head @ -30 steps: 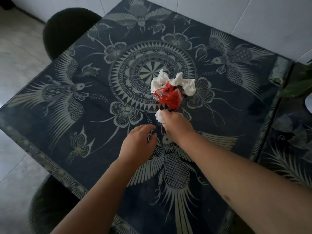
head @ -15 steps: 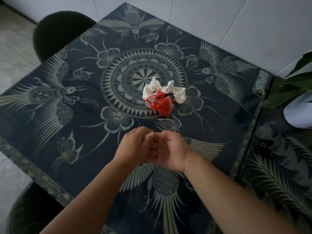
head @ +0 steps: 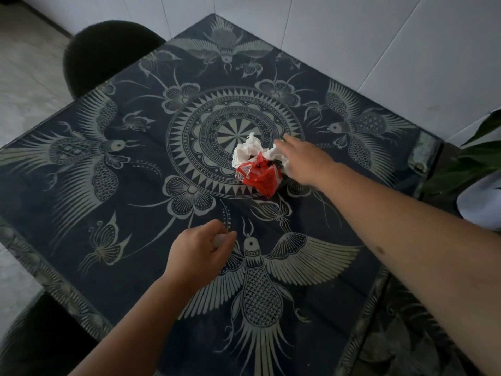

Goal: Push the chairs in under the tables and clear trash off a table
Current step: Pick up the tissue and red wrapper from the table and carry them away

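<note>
A pile of trash lies near the middle of the dark patterned table (head: pixel 113 185): crumpled white tissue (head: pixel 245 153) with a red wrapper (head: pixel 259 176) in front of it. My right hand (head: pixel 305 162) reaches over the pile's right side, fingers apart and resting on the tissue. My left hand (head: pixel 202 249) hovers nearer to me over the table, fingers curled around a small white scrap of tissue that barely shows. A dark chair (head: pixel 105 52) is tucked at the table's far left side. Another dark chair (head: pixel 40 335) sits at the near left corner.
White tiled walls close the far and right sides. A potted plant (head: pixel 477 164) with green leaves and a white pot stands on a second patterned surface (head: pixel 406 335) at the right. Pale tiled floor lies to the left.
My right hand picked up a small tissue scrap, passed it to my left hand in front of me, then reached out again onto the trash pile. The left hand stays curled around the scrap.
</note>
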